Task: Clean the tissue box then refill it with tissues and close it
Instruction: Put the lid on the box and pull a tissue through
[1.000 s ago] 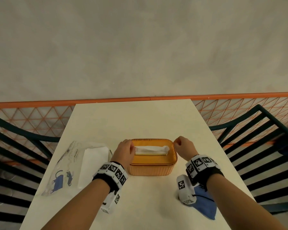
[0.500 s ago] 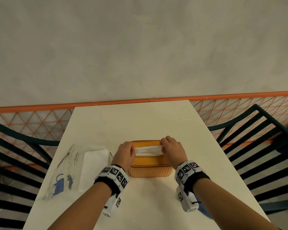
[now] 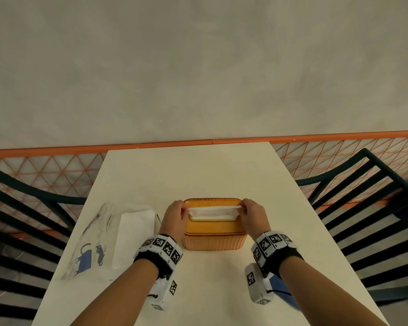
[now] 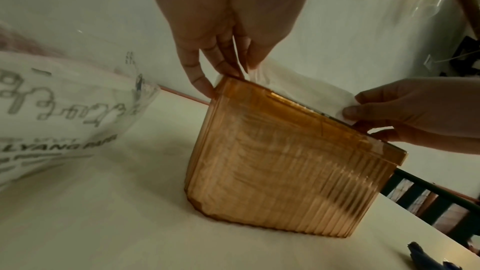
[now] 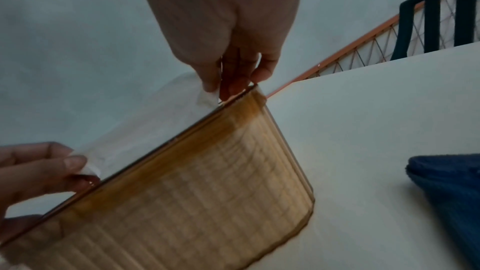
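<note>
An amber ribbed tissue box (image 3: pixel 213 241) (image 4: pixel 280 171) (image 5: pixel 207 202) stands on the white table (image 3: pixel 198 175) with its lid on. A white tissue (image 3: pixel 213 211) (image 4: pixel 298 87) (image 5: pixel 145 126) sticks up through the slot in the lid. My left hand (image 3: pixel 174 216) (image 4: pixel 223 63) pinches the tissue's left end. My right hand (image 3: pixel 253 214) (image 5: pixel 233 81) pinches its right end. The tissue is stretched between both hands above the lid.
A clear plastic tissue pack (image 3: pixel 108 236) (image 4: pixel 52 110) with white tissues lies left of the box. A blue cloth (image 3: pixel 283 290) (image 5: pixel 446 188) lies near my right wrist. Dark slatted chairs (image 3: pixel 375 208) flank the table; an orange mesh rail (image 3: pixel 57 175) runs behind.
My right hand went from the box's right corner to the slot, then back right with the tissue's end. The tissue now stands higher, spread between both hands.
</note>
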Motion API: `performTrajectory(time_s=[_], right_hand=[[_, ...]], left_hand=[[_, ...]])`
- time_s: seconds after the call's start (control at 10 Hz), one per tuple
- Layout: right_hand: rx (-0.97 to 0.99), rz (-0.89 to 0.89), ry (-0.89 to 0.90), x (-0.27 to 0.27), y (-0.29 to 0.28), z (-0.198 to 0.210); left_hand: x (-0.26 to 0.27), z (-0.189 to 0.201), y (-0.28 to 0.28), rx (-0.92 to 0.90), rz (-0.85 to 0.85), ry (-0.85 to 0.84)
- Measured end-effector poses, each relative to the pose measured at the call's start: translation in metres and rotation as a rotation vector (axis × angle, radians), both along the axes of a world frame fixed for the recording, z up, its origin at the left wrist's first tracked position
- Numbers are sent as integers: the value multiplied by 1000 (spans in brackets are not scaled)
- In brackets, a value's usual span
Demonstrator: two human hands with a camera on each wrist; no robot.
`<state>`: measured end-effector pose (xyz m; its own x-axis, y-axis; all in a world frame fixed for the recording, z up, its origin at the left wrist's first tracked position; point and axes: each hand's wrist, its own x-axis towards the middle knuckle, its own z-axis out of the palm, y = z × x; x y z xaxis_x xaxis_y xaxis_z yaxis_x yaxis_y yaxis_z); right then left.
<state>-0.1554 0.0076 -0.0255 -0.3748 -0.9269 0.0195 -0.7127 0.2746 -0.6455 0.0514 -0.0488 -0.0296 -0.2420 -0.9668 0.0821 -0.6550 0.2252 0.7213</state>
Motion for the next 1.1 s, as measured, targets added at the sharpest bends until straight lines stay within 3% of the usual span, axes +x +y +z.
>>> performTrajectory(time_s=[0.2,1.1], right_hand=[[21,-49,-56,-4,-4,2],[52,39,-64,-12,-27,12]], left_hand=[[1,0,0,24,20,44],[0,9,-18,143,141,13]])
